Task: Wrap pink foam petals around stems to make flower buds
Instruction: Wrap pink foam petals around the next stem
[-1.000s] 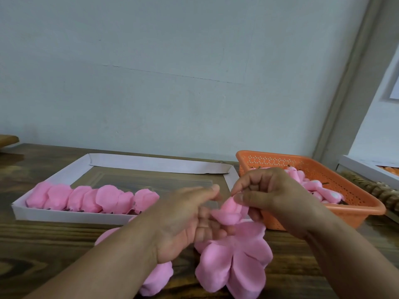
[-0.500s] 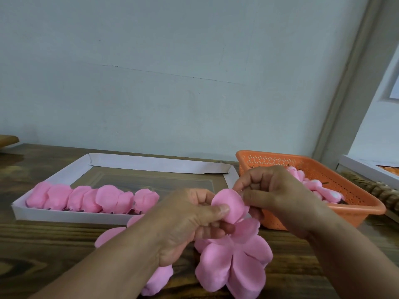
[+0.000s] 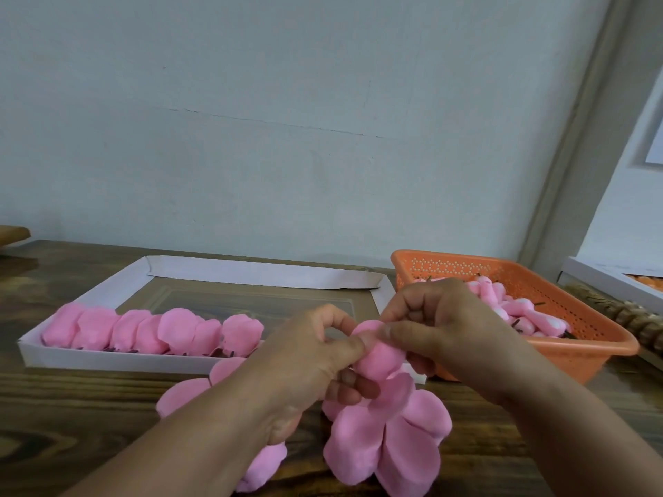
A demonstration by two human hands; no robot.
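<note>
Currently both hands pinch one pink petal (image 3: 378,353) above the table (image 3: 71,407): left hand (image 3: 315,356) thumb presses it, right hand (image 3: 441,328) curls round its top. Stem hidden. Risk: foam springs open if either pinch slackens; unwrapped petals (image 3: 387,443) below could snag.

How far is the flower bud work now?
Done: a row of wrapped buds lies in the white tray. In hand: the left hand and right hand pinch a petal into a roll. Left: small pieces in the orange basket.
</note>
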